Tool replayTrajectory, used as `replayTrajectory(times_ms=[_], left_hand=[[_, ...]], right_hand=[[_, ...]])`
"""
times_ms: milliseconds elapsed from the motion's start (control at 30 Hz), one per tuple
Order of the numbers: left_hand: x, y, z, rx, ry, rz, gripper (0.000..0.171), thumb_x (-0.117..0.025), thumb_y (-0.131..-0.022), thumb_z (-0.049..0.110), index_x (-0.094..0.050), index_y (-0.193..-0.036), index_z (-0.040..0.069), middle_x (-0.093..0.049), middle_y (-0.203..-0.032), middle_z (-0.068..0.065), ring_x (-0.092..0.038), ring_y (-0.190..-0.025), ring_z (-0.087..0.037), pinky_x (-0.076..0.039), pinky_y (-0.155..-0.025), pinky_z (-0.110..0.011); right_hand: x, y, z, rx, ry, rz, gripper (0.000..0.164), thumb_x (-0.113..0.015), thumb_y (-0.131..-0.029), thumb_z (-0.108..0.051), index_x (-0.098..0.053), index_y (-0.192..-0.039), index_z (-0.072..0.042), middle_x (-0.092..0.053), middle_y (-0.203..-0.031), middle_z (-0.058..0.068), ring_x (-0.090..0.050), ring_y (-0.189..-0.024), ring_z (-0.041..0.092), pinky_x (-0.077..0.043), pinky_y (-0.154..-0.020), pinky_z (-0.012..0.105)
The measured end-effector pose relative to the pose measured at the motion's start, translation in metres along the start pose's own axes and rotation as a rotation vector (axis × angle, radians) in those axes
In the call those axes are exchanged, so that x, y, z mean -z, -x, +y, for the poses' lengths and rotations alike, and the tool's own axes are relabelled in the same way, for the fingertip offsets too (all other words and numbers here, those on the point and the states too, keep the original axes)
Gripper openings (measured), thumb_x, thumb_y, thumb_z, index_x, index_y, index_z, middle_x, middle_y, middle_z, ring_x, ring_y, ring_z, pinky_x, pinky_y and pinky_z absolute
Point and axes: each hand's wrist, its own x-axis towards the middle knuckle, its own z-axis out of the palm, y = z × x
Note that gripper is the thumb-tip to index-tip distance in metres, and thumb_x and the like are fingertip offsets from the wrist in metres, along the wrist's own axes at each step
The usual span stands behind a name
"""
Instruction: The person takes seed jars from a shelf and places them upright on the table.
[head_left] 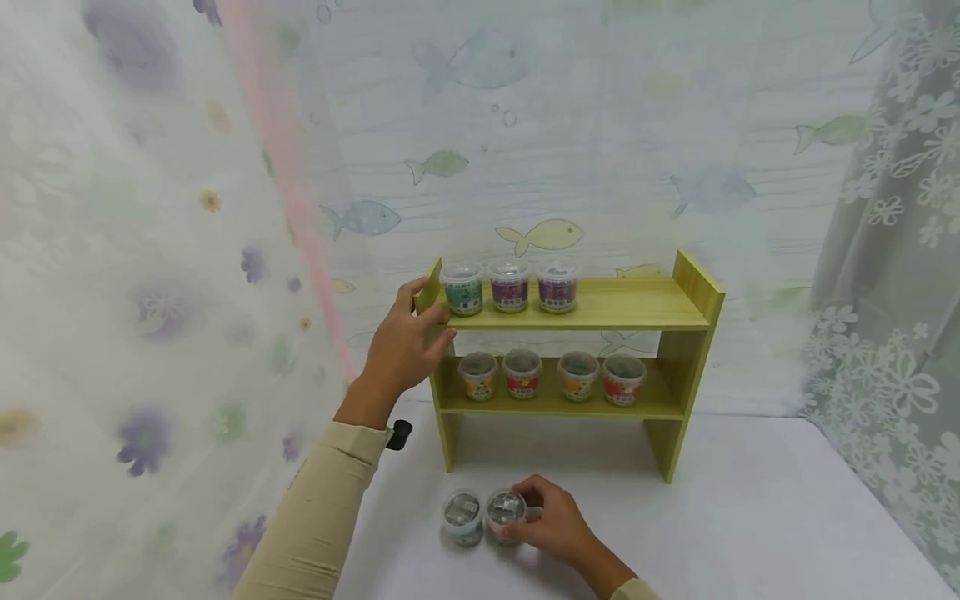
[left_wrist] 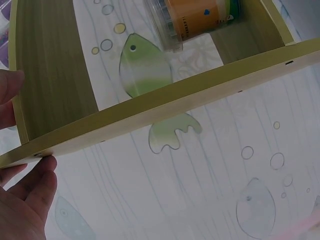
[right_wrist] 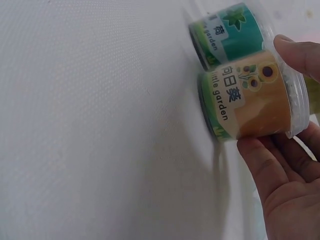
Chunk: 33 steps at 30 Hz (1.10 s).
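A yellow-green wooden two-tier shelf stands on the white surface. At its upper left end, my left hand grips the side panel, with fingers on both faces of the wood; the left wrist view shows these fingers along the panel edge. My right hand holds a clear-lidded plastic cup with an orange sunflower label between thumb and fingers. This cup is upright in front of the shelf, at the lower middle. Close beside it on the left is a second cup with a green leaf label.
Three cups stand on the upper board: one green cup and two purple cups. Several orange- and red-labelled cups line the lower board. Curtains printed with fish and flowers hang behind and left.
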Motion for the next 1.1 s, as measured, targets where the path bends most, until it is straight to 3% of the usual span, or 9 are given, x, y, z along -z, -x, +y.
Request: replayTrajectory(times_ms=[1000,1100], left_hand=[[-0.0007,-0.0017,-0.0003,-0.007,-0.013,0.012,0.017,-0.072,-0.098,0.033,-0.072,-0.106,0.019,-0.037,-0.16,-0.019,-0.064,-0.122,-0.037,-0.059,-0.089,-0.05],[0.0005,-0.0015,0.0003,-0.01,-0.015,0.016,0.017,-0.073,-0.097,0.033,-0.072,-0.106,0.018,-0.038,-0.16,-0.02,-0.064,-0.122,-0.038,-0.059,-0.089,-0.05]], right_hand=[[-0.0011,-0.0001,0.0014,0.02,0.009,-0.005,0.061,-0.095,-0.075,-0.035,-0.065,-0.123,-0.01,-0.071,-0.12,0.006,-0.069,-0.111,0.025,-0.06,-0.082,0.027],[0.0004,0.0001,0.001,0.037,0.04,-0.011,0.062,-0.094,-0.075,-0.037,-0.064,-0.124,-0.012,-0.07,-0.122,0.005,-0.069,-0.114,0.027,-0.06,-0.087,0.032]])
